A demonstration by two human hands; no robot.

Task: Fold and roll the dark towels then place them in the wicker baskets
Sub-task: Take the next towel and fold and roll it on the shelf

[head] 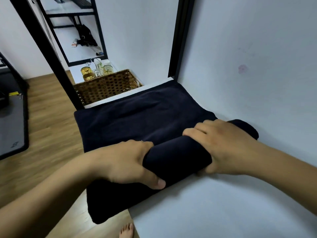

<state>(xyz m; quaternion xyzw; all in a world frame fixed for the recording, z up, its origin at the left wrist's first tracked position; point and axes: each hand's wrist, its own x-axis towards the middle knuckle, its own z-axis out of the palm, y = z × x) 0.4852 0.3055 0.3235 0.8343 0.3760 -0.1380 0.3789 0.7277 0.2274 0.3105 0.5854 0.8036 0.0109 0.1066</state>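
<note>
While one dark towel [137, 117] lies partly rolled on the white table [214, 203] (its near end overhanging the edge), the left hand [127, 162] and right hand [223, 148] each curl around the roll. One wicker basket [106, 86] stands beyond, over wood floor [48, 134].

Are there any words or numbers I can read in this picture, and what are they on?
None can be read.
The grey mat has a mark at its corner, too blurred to read.
The yellow tag beside it is too small.
The dark towel and wicker basket carry no writing.
</note>
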